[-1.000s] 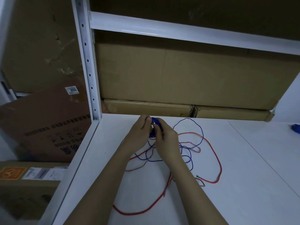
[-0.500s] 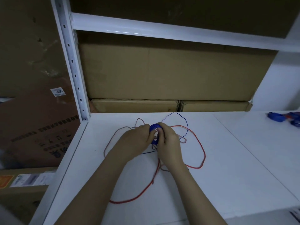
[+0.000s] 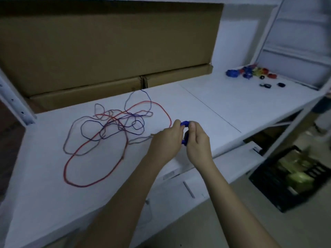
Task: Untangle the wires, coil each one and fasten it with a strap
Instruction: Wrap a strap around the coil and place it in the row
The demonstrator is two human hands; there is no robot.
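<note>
Step in hand: securing a finished coil. The left hand point(image 3: 165, 140) and right hand point(image 3: 198, 140) both pinch the small blue wire coil point(image 3: 184, 130) between curled fingers, held above the worktop point(image 3: 206, 104). Whether a strap is on cannot be told. Next, probably: set it with the finished coils point(image 3: 250, 73), then work the tangled wires point(image 3: 111, 126) lying left.

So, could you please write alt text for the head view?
Both hands hold a blue coil above a white shelf. Tangled wires lie left of it; finished coils sit far right.
</note>
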